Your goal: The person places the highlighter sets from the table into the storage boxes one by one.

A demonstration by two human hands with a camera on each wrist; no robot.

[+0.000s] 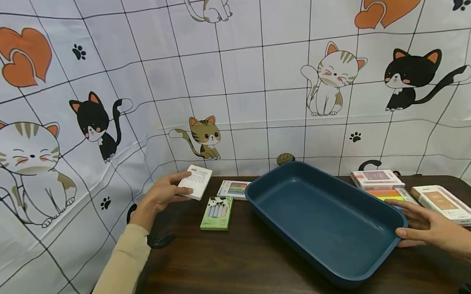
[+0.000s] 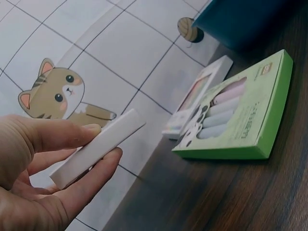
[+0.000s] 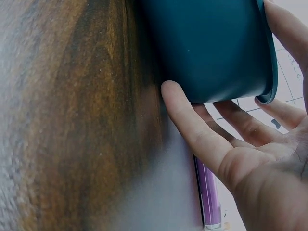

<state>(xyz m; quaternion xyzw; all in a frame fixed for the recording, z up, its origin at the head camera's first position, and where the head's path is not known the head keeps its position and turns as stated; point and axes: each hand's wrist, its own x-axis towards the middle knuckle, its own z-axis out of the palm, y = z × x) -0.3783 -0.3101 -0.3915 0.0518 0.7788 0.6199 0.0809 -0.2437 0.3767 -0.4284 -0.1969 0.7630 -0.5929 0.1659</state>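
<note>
My left hand pinches a small white box between thumb and fingers, above the table at the left; printed text shows on its upper face. In the left wrist view, the box's thin white edge lies between the fingertips. Below and right of it, a green box with a panda picture and pastel pens in its window lies on the table. My right hand holds the right end of a deep blue plastic bin, its thumb at the rim and its fingers around the outer wall.
A white box with rainbow stripes lies behind the green box. Right of the bin lie a pink-and-white box, a rainbow-coloured pack and a white box with a brown panel. A cat-print sheet hangs behind the dark wooden table.
</note>
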